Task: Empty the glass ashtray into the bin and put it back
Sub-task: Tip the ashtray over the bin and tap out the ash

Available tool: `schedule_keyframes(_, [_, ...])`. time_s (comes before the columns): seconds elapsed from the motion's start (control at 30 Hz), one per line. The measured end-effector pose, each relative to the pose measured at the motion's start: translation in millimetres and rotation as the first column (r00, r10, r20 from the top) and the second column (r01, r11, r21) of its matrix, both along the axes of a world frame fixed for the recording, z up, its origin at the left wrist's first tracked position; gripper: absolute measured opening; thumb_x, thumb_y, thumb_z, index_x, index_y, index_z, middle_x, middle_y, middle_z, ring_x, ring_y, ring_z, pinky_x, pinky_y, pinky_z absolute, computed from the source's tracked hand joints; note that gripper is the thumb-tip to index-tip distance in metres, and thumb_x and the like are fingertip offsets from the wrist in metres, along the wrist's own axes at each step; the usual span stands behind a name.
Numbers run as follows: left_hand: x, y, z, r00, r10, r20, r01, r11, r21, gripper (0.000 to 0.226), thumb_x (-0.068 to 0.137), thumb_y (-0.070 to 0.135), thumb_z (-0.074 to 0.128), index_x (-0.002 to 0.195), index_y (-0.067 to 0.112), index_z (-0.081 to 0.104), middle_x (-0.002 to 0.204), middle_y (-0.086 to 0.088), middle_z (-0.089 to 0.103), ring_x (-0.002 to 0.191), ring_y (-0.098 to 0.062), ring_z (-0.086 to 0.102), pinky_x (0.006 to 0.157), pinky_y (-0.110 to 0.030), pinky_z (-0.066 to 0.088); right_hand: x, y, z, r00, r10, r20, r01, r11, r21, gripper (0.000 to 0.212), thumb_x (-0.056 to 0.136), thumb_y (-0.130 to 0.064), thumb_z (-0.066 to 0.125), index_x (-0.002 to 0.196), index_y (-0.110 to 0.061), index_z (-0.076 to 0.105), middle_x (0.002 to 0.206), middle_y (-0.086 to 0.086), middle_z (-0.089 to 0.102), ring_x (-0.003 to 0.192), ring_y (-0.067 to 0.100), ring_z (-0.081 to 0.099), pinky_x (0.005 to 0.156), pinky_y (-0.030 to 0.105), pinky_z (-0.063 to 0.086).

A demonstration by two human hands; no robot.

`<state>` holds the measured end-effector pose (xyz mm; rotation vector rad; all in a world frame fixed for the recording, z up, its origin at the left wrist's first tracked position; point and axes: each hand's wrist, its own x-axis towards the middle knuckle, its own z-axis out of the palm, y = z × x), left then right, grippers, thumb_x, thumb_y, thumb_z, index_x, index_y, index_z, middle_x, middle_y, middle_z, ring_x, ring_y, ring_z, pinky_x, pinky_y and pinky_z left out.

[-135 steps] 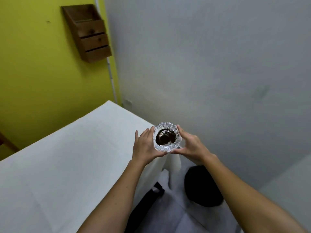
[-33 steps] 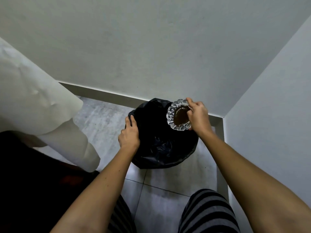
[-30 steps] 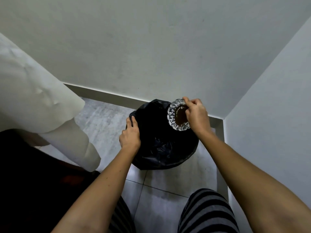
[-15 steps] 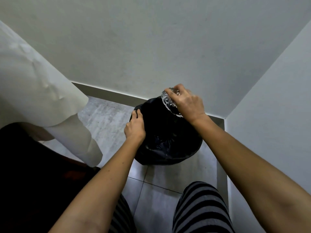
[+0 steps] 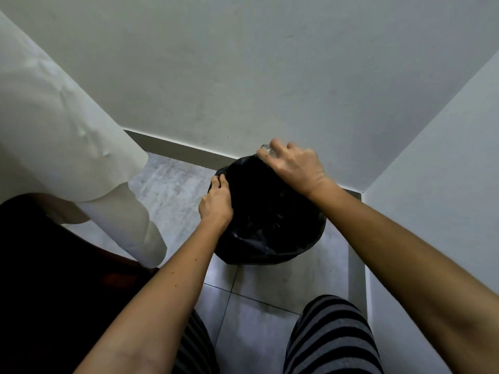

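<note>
While the glass ashtray (image 5: pixel 266 150) is tipped over the far rim of the bin (image 5: pixel 270 211), the emptying step appears to be under way rather than finished: only a sliver of cut glass shows past the fingertips of the right hand (image 5: pixel 294 166), and whether its contents have dropped cannot be told, since the bowl faces away and the inside of the black liner (image 5: pixel 251 244) reads as plain darkness. The right hand's grip is closed around the ashtray from above, knuckles up, wrist bent downward, forearm reaching in from the lower right across the bin's mouth. The left hand (image 5: pixel 216 203) is clamped on the liner at the bin's near-left rim, fingers curled over the edge, seemingly steadying the bag or holding it open. The bin stands on the tiled floor (image 5: pixel 175 184) in the corner where two pale walls meet, touching or just short of the skirting. A white cloth (image 5: pixel 67 136) hangs down at the left, apparently draped over the counter the ashtray belongs on, though its top is out of view. Striped trouser legs (image 5: pixel 329 336) show at the bottom edge. Still to do, by this reckoning: right the ashtray, carry it back and set it down.
</note>
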<state>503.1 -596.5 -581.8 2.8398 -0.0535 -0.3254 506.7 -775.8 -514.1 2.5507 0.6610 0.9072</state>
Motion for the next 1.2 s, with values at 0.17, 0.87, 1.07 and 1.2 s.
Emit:
schedule_keyframes(0.17, [4,1,-2,1.000,0.000,0.001,0.000,1.000,-0.012,0.081,0.088,-0.001,0.056,0.153,0.012,0.010,0.161,-0.006,0.009,0.116,-0.041,0.056,0.088,-0.042,0.049,3,0,-6,1.000,0.023,-0.001,-0.023,1.000,-0.014,0.033,0.080,-0.017,0.044,0.092,-0.026,0.073,0.081,0.000,0.069,0.043,0.020,0.056,0.027,0.021,0.034])
schedule_keyframes(0.87, [5,12,-13,0.999,-0.022,0.027,0.022,1.000,-0.003,0.079,0.088,0.003,0.055,0.153,0.014,0.010,0.161,-0.001,0.010,0.109,-0.040,0.059,0.082,-0.043,0.050,-2,-17,-12,0.785,-0.311,-0.536,0.595,0.616,0.516,0.045,0.092,-0.008,0.050,0.129,-0.033,0.055,0.113,0.009,0.055,0.090,0.034,0.062,0.068,0.037,0.045])
schedule_keyframes(1.07, [5,18,-23,0.999,-0.007,0.047,0.007,1.000,-0.004,0.080,0.088,0.001,0.054,0.153,0.013,0.009,0.161,0.000,0.009,0.107,-0.036,0.060,0.077,-0.041,0.050,-8,-30,-30,0.753,-0.182,-0.632,0.656,0.130,0.744,0.051,0.087,0.002,0.046,0.128,-0.026,0.059,0.130,0.004,0.063,0.087,0.026,0.070,0.081,0.036,0.058])
schedule_keyframes(1.2, [3,19,-21,0.999,0.002,0.039,-0.001,1.000,-0.015,0.078,0.089,0.005,0.053,0.153,0.014,0.010,0.161,-0.002,0.011,0.104,-0.037,0.060,0.072,-0.040,0.048,-15,-25,-34,0.787,-0.038,-0.615,0.607,-0.126,0.785,0.050,0.089,0.003,0.046,0.131,-0.021,0.057,0.141,0.001,0.053,0.038,0.004,0.060,0.037,0.021,0.053])
